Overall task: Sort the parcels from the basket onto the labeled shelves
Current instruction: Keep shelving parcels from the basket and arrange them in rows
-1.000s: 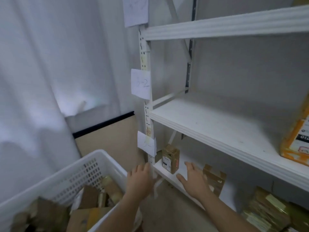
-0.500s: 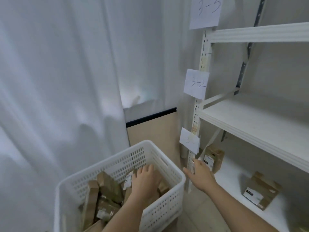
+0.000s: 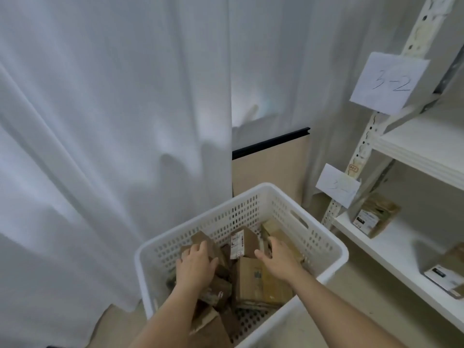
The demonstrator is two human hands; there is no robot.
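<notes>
A white perforated basket stands low in the middle and holds several brown cardboard parcels. My left hand lies on a flat brown parcel at the basket's left side, with its fingers curled over the top edge. My right hand hovers over the parcels on the right, fingers spread and holding nothing. Between the two hands a small box with a white label stands upright. A larger box lies just below it.
White metal shelving stands at the right, with paper labels "3-2" and a lower one on its post. The bottom shelf holds two parcels. White curtains hang behind and left of the basket.
The view swung left from the shelves to the basket. My right hand left the bottom shelf and moved into the basket; my left hand sank onto a parcel there.
</notes>
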